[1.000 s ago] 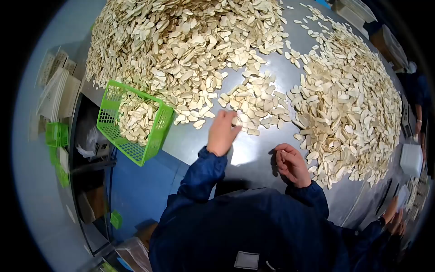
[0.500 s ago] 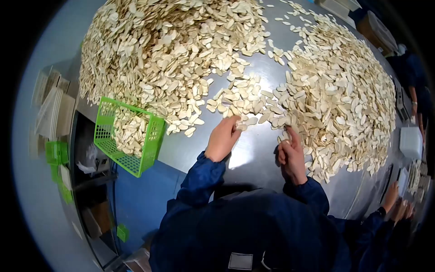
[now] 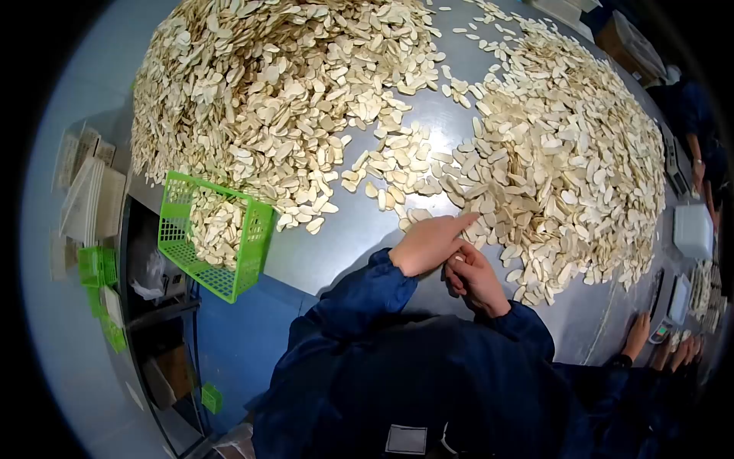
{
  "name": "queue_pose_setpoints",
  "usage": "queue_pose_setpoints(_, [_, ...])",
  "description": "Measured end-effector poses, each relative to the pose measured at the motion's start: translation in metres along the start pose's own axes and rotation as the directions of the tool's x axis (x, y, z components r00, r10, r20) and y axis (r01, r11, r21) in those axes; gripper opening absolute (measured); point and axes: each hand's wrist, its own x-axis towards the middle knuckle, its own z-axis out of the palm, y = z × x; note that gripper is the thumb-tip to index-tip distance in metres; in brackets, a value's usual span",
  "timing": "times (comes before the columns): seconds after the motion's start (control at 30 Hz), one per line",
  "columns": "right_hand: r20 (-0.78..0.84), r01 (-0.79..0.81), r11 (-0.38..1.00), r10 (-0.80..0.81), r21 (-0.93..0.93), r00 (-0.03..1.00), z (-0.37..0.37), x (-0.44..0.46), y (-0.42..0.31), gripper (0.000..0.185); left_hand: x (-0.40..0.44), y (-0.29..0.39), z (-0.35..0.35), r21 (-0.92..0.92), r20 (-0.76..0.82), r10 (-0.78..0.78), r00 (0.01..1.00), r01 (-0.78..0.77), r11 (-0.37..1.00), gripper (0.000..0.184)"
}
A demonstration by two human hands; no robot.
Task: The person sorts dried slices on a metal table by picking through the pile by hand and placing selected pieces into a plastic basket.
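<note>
Pale flat slices lie in a large heap (image 3: 260, 99) at the upper left and a second heap (image 3: 566, 153) on the right, with a small group (image 3: 397, 161) between them. My left hand (image 3: 432, 243) reaches across to the right, index finger stretched toward the right heap's near edge. Just below it, my right hand (image 3: 475, 281) has its fingers curled, close against or touching the left; whether it holds a slice is hidden. A green basket (image 3: 256, 241) with slices inside is tilted at the metal table's left edge.
Racks and green baskets (image 3: 97, 265) stand at the far left beside a dark shelf unit. On the right are a white container (image 3: 693, 231), a scale (image 3: 662, 329) and other people's hands (image 3: 637, 335). A cardboard box (image 3: 627, 47) sits at the upper right.
My left hand has moved right, from the small group to beside my right hand. My right hand has drawn back slightly from the right heap, and its index finger has curled in.
</note>
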Motion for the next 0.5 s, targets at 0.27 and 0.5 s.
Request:
queue_pose_setpoints(0.27, [-0.281, 0.206, 0.978, -0.197, 0.002, 0.939, -0.001, -0.007, -0.010, 0.048, 0.011, -0.039, -0.018, 0.127, -0.565, -0.029, 0.825, 0.121, 0.984, 0.018])
queue_pose_setpoints(0.5, [-0.168, 0.206, 0.977, -0.214, -0.059, 0.962, 0.001, -0.015, -0.009, 0.035, 0.021, -0.044, -0.020, 0.262, -0.513, -0.083, 0.854, 0.248, 0.933, 0.014])
